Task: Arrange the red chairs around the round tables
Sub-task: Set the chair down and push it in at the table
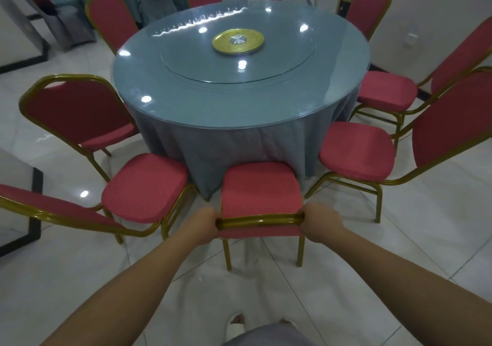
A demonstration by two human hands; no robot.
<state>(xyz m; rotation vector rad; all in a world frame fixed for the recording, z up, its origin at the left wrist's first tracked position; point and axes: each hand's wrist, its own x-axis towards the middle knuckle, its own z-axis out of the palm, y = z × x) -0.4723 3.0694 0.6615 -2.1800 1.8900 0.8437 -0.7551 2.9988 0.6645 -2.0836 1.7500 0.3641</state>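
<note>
We hold the nearest red chair (262,196) by the top rail of its gold frame, straight in front of us: our left hand (206,226) is closed around the left end of the rail and our right hand (318,224) is closed around the right end, so both hands are equally near and the rail runs left to right between them. The seat lies beyond our hands, pointing toward the round table (239,66), and its front edge is touching or just under the grey tablecloth (213,143); we cannot tell which. The chair's axis from back to seat points to the table centre, so we judge that any coming push goes forward along this line. It stands between a chair on the left (145,186) and a chair on the right (356,150), both close beside it. Further, more red chairs ring the table, and a gold disc (238,40) sits in the middle of the glass turntable (186,60). We see no brand, label or readable writing anywhere.
</note>
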